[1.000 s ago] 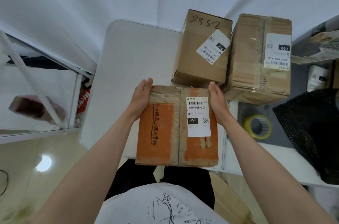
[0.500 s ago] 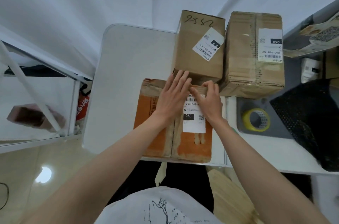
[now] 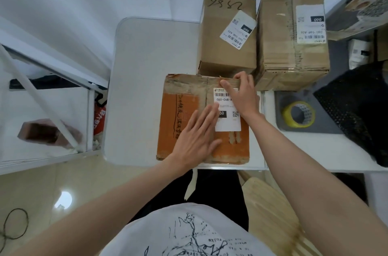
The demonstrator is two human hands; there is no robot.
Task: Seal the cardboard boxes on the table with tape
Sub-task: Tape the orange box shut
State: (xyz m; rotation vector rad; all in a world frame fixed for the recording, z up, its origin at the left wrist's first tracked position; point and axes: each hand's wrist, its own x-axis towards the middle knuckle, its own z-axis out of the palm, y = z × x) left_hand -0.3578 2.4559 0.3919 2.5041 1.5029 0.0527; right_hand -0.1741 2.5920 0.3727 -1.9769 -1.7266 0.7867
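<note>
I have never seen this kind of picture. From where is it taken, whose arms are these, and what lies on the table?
There is no machine here. A person wears a camera on the head, and it looks down at that person's own two arms. On the white table lies an orange box with a white label. The left hand lies flat on its top, fingers straight. The right hand rests at the far edge, fingers bent over that edge; nothing is lifted. Behind it stand a brown box with handwritten numbers and a larger brown box. A yellow tape roll lies to the right on a grey tray, untouched.
</note>
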